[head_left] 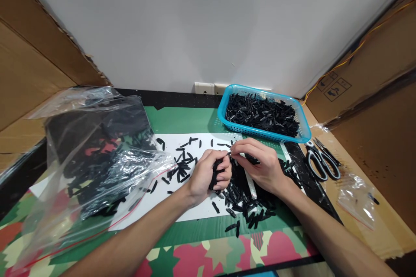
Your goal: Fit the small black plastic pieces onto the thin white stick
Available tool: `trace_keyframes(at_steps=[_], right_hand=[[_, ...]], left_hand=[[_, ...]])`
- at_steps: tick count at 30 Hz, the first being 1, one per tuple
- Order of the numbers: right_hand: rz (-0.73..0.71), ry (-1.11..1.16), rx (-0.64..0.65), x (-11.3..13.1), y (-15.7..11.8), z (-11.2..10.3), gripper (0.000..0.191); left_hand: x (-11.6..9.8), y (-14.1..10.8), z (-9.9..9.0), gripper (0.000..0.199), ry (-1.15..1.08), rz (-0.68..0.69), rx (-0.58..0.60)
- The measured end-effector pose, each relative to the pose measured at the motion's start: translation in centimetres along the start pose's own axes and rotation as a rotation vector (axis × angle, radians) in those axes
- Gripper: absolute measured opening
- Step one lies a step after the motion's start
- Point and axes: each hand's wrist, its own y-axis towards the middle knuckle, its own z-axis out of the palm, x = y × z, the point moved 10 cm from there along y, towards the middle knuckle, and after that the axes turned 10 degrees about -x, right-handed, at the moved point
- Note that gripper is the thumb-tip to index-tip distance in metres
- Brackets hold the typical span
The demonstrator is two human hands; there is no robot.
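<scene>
Several black strips show between the curled fingers of my left hand (209,175), which is closed around them above the white sheet (204,212). Its thumb and forefinger meet the fingertips of my right hand (260,162) at a small dark piece. My right hand pinches at that piece, just right of the left. Loose black pieces (183,164) lie scattered on the sheet to the left, and a denser pile (250,212) spreads below and between my hands.
Behind my right hand a blue basket (264,131) holds many black pieces. A large clear zip bag (130,186) covers the left side. Scissors (320,162), a pointed tool (326,151) and a small clear bag (355,201) lie at the right. Cardboard stands on both sides.
</scene>
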Motion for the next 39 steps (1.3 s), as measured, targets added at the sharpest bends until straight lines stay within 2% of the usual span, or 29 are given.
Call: trace_keyframes(at_steps=[11, 19, 24, 30, 34, 39], right_hand=[[-0.072, -0.082, -0.071, 0.3, -0.4, -0.4, 0.019], [-0.039, -0.064, -0.039, 0.0, -0.2, -0.2, 0.016], [-0.116, -0.117, -0.052, 0.5, -0.6, -0.3, 0.021], [-0.059, -0.093, -0.025, 0.5, -0.1, -0.6, 0.019], [-0.064, -0.154, -0.003, 0.6, 0.1, -0.6, 0.019], [-0.161, -0.107, 0.046, 2.3, -0.3, 0.5, 0.025]], left_hand=[[0.4, -0.2, 0.2, 0.042, 0.024, -0.027, 0.047], [0.3, -0.2, 0.5, 0.044, 0.027, -0.018, 0.092], [0.4, -0.1, 0.2, 0.043, 0.013, -0.034, 0.059], [0.1, -0.2, 0.2, 0.044, -0.032, -0.023, 0.035], [0.2, 0.0, 0.1, 0.047, -0.043, -0.038, 0.031], [0.6, 0.3, -0.7, 0.049, -0.026, -0.025, -0.065]])
